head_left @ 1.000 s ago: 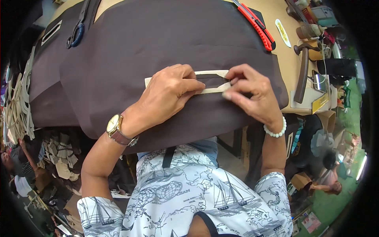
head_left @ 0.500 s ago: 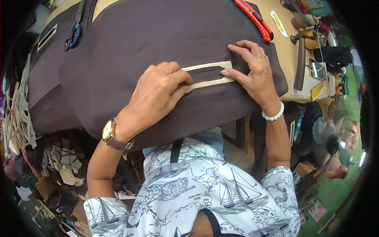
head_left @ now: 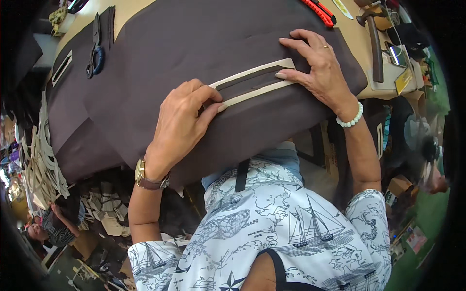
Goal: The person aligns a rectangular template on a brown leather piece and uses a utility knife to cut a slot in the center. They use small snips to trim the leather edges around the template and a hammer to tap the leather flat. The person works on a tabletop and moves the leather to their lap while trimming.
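I see a tan bench (head_left: 361, 53) almost wholly covered by a big dark brown sheet (head_left: 194, 53) that drapes over the near edge toward my lap. A second piece of the same material (head_left: 68, 111) lies under it at the left, with a pale slotted strip (head_left: 62, 69) and dark shears (head_left: 94, 53) on top.

On the sheet, near its front edge, lies a cream frame (head_left: 252, 82), a long narrow rectangle with a slot through which the brown shows. It sits slanted, its right end farther from me.

My left hand (head_left: 182, 121) lies flat and spread, fingers extended, thumb and forefinger pressing the frame's left end; it grips nothing. My right hand (head_left: 320, 68) is likewise open, thumb tip against the frame's right end and the other fingers splayed on the sheet beyond. Held at both ends like this, the frame probably stays flat and square against the soft sheet, so it cannot creep.

To the right on the bare bench lie a red knife (head_left: 320, 10) and a hammer (head_left: 373, 41). Just past them is what may be a small metal cup (head_left: 395, 53); I cannot see its contents.
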Demonstrator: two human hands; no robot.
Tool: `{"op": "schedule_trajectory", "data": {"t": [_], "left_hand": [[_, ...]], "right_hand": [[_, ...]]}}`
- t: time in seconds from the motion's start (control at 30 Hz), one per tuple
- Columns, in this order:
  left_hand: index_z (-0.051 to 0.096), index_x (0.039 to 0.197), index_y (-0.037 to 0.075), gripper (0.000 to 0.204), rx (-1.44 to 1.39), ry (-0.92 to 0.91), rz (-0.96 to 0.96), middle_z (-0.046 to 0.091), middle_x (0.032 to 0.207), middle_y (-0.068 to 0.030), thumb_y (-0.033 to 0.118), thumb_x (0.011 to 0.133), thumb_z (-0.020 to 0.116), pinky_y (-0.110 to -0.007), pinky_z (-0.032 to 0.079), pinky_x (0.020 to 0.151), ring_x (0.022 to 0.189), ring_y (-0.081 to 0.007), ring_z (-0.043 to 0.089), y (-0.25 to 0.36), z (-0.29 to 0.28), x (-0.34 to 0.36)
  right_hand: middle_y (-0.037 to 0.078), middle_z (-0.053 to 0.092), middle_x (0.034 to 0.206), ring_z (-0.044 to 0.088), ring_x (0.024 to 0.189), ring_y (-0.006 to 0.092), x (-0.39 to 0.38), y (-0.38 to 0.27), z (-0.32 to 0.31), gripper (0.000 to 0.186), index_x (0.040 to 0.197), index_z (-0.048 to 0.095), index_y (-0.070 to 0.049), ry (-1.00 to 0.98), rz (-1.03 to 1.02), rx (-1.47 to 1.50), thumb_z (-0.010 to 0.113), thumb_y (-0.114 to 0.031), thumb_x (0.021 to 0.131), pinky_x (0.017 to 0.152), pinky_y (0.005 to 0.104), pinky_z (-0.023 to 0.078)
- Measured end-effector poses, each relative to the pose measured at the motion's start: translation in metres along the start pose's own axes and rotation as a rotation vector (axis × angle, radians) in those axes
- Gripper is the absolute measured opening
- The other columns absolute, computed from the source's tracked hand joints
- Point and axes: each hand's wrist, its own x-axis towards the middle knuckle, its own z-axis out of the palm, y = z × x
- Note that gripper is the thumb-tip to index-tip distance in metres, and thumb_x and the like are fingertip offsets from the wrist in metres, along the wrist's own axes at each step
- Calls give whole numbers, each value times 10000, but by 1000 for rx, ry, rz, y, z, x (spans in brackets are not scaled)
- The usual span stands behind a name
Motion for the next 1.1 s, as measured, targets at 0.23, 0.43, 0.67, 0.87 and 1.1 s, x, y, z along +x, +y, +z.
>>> {"op": "schedule_trajectory", "data": {"t": [0.23,0.43,0.67,0.87,1.1], "left_hand": [[629,842,15,148,-15,47,14,533,723,-66,102,751,706,-313,409,583,649,-198,513,-2,2,-1],[611,809,3,231,-39,110,-102,552,732,-61,134,694,762,-293,429,601,659,-178,531,-15,-9,-15],[602,808,0,270,-38,74,-158,564,737,-72,149,673,782,-293,439,612,669,-183,546,-11,-12,-13],[602,812,0,267,-7,82,-118,562,730,-74,140,673,782,-301,442,614,669,-191,551,-15,-13,-15],[591,813,-11,258,25,115,-32,556,745,-88,116,681,773,-312,443,615,672,-203,552,-17,-5,-14]], "right_hand": [[86,532,1135,461,1149,272,21,-63,37,472,1096,597,-117,-25,-210,128,675,-419,741,971,412,338],[94,530,1145,466,1138,278,15,-31,17,509,1111,603,-111,-20,-87,38,675,-440,730,965,411,342],[64,535,1117,473,1125,247,18,-63,28,458,1080,601,-125,-18,-181,49,696,-381,713,956,397,343],[52,537,1108,474,1115,236,26,-85,43,450,1070,604,-143,25,-201,77,713,-360,691,949,399,336],[66,540,1094,471,1109,238,19,-94,43,415,1021,599,-140,21,-183,117,719,-359,690,930,401,341]]}}
